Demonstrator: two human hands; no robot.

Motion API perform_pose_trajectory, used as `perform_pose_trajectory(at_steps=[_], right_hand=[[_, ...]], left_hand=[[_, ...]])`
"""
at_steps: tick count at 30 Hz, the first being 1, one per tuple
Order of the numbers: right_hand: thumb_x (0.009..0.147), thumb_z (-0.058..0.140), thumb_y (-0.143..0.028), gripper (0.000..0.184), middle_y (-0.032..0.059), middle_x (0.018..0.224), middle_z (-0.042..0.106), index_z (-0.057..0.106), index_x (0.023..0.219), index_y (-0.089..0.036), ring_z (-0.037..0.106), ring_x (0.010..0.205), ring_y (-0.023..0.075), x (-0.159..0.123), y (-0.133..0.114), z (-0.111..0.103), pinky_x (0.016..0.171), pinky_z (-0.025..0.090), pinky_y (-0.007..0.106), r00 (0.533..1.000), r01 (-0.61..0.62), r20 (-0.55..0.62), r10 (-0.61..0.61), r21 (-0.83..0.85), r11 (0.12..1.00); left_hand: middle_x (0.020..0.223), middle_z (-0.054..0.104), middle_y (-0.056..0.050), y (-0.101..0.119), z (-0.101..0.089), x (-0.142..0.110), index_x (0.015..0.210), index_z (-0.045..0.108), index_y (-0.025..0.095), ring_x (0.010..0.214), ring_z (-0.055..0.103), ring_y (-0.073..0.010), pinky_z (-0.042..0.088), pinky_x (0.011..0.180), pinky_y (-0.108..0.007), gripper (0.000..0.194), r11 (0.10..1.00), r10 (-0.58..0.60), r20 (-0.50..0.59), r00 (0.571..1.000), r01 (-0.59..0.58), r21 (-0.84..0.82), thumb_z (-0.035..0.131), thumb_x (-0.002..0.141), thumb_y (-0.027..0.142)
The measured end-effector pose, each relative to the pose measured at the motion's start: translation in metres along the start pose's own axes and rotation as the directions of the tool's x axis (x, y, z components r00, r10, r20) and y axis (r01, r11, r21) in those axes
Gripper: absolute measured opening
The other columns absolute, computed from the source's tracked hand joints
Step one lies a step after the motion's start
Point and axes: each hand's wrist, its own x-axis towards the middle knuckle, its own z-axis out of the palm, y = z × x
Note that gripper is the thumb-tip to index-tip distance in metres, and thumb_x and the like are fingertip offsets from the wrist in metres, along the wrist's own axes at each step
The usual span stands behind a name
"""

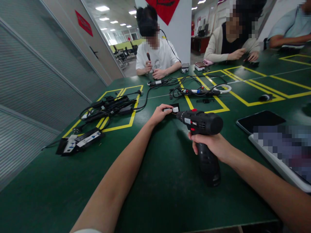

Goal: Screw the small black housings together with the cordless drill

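My right hand (206,142) is wrapped round the grip of a black cordless drill (201,121) with red marks. The drill points left and away, its chuck close to a small black piece with a white label (175,109) on the table. My left hand (161,114) reaches forward and its fingers press on that black piece, holding it against the table. The drill's tip meets or nearly meets the piece beside my left fingers; I cannot tell whether they touch.
A green table (155,194) bears yellow tape outlines. Black cables and adapters (111,106) lie at the left, with black labelled pieces (80,141) nearer. More cables (194,92) lie beyond my hands. A phone (261,121) and a white-edged device (272,158) rest at the right. Several people sit around.
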Motion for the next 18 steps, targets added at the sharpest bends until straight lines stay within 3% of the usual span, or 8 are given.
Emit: perform_pose_trajectory(at_steps=[18], right_hand=[[0.077,0.064,-0.029,0.014,0.0007,0.056,0.062,0.059,0.085,-0.018,0.057,0.051,0.0159,0.0001,0.0017,-0.0002,0.053,0.042,0.029,1.0,0.009,0.006,-0.009,0.015,1.0]], left_hand=[[0.111,0.067,-0.005,0.0008,0.0012,-0.0001,0.104,0.072,0.022,0.107,0.059,-0.0213,0.045,0.099,-0.036,0.031,1.0,-0.004,-0.026,1.0,0.004,0.004,0.063,0.081,0.041]])
